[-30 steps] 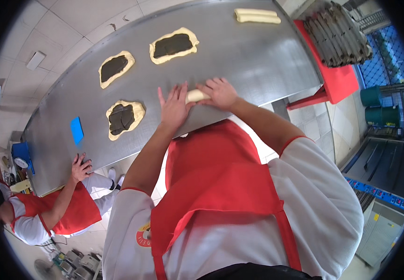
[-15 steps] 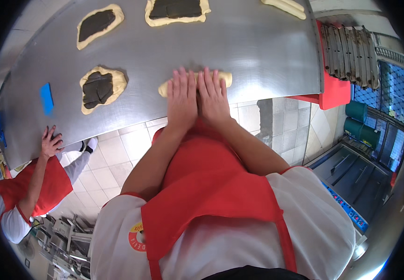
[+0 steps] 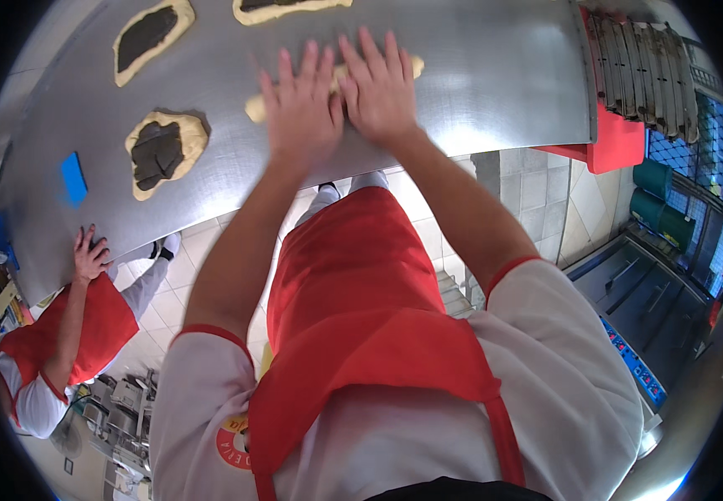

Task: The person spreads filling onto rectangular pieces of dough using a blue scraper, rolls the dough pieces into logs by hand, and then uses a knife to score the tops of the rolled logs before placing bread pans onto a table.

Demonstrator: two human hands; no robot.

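Both my hands lie flat with fingers spread on a pale dough roll point(image 3: 255, 108) on the steel table point(image 3: 478, 92). My left hand point(image 3: 305, 108) covers the roll's left part, and my right hand point(image 3: 381, 93) its right part; the thumbs are close together. Only the roll's ends and a bit between my hands show. To the left lies a flat dough piece point(image 3: 193, 140) topped with a dark filling sheet point(image 3: 158, 154). Two more filled dough pieces are farther off, one at the far left point(image 3: 146, 35) and one cut by the top edge point(image 3: 290, 10).
A co-worker's hand point(image 3: 90, 255) rests at the table's left edge, near a flat blue tool point(image 3: 73, 177). Past the right edge stand a red bin point(image 3: 619, 140) and stacked dark trays point(image 3: 641, 75). Farther right are green cylinders point(image 3: 662, 213) and a blue control panel point(image 3: 634, 361).
My hands have pushed away from me across the table, rolling the dough roll forward; my arms are straighter and my fingers more spread. The view has shifted, and the double dough strip at the far right left it.
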